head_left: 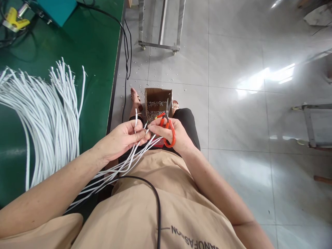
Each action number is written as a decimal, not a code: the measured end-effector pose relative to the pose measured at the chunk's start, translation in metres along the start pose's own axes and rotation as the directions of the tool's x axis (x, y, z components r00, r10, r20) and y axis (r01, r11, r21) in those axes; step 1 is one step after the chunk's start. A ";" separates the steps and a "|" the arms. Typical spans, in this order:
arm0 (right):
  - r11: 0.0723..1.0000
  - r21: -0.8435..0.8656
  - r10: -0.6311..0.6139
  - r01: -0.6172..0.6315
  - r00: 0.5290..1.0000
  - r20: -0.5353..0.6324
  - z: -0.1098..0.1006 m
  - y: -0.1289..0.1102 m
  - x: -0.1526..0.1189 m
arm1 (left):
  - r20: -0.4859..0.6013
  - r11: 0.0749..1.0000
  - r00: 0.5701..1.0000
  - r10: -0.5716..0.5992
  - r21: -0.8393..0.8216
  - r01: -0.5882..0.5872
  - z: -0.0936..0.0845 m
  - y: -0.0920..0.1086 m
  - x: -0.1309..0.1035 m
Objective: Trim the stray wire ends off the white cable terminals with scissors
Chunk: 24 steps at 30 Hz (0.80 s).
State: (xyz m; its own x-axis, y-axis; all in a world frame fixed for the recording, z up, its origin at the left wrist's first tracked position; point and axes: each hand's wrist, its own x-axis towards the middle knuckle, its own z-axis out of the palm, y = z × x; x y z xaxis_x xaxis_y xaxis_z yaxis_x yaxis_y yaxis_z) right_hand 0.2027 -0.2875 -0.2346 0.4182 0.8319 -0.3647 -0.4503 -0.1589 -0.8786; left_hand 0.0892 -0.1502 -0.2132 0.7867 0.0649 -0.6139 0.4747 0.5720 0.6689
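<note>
Thin white round cables [129,157], ends frayed, cross the lap, pinched in the left hand's [133,136] closed fingers; the right hand's [172,135] fingers grip red-handled metal scissors [169,133] above an open brown cardboard box [158,90] holding small scraps [155,116].

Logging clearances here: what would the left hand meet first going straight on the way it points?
Probably the right hand, which holds the scissors, just across from the left hand; the gap in depth is unclear.
</note>
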 end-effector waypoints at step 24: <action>0.985 -0.143 -0.145 0.099 0.923 -0.357 0.022 0.006 0.001 | -0.180 0.941 0.956 0.232 0.289 -0.174 -0.005 -0.006 0.006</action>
State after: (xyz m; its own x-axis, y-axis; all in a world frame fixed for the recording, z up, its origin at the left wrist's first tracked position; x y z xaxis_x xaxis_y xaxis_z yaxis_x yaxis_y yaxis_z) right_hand 0.1830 -0.2759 -0.2332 0.7327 0.6009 -0.3196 -0.2894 -0.1500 -0.9454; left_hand 0.0888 -0.1495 -0.2230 0.7910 0.3424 -0.5070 0.4237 0.2912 0.8577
